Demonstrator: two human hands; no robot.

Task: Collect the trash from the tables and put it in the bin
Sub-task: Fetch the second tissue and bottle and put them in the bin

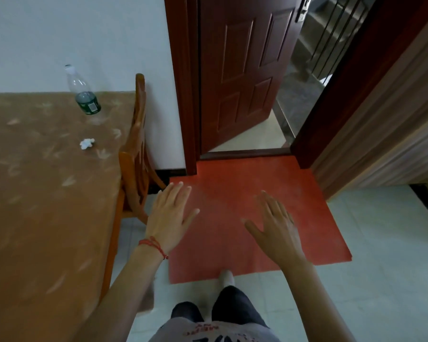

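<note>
A table (35, 206) with a brown patterned cloth fills the left side. On its far part stands a clear plastic bottle (83, 91) with a green label, nearly empty. A small crumpled white tissue (87, 143) lies nearer, below the bottle. My left hand (169, 217) is held out flat over the floor, just right of the table's edge, fingers apart, holding nothing; a red string sits at its wrist. My right hand (276, 225) is also spread and empty, over the red mat. No bin is in view.
A wooden chair (136, 154) is tucked against the table's right side. A red mat (245, 213) lies before a dark red door (242, 70) that stands ajar, with stairs beyond. A curtain (381, 134) hangs at the right. Pale floor tiles surround my feet.
</note>
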